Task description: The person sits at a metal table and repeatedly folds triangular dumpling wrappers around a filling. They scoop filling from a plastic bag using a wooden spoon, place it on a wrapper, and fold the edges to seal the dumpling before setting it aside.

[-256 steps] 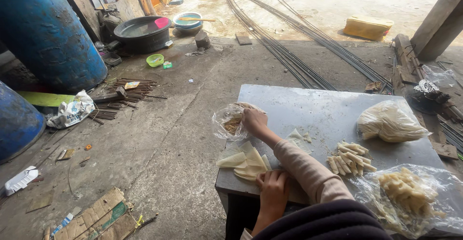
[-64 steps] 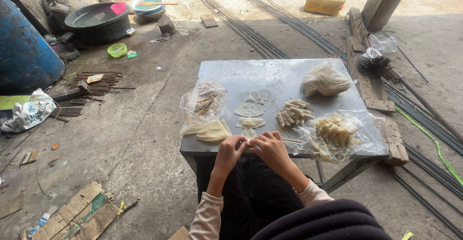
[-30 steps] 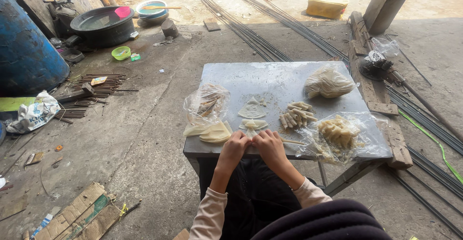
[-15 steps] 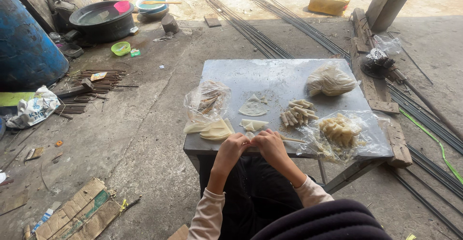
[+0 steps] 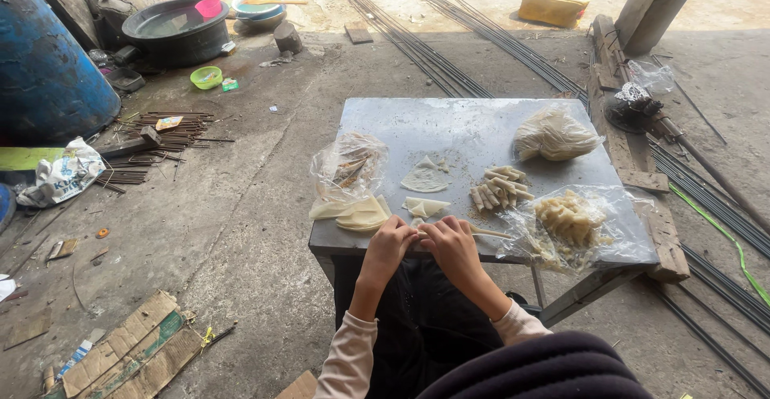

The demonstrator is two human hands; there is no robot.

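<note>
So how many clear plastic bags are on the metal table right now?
3: one crumpled clear bag at the left side, one tied bag of pale filling at the far right, one open bag of yellowish strips at the near right.

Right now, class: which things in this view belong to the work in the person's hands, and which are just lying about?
Belonging to the work:
left hand and right hand, close together at the metal table edge
folded wrappers
flat wrapper
finished rolls
bagged filling

Lying about:
blue drum
black basin
green bowl
cardboard
steel rods
</note>
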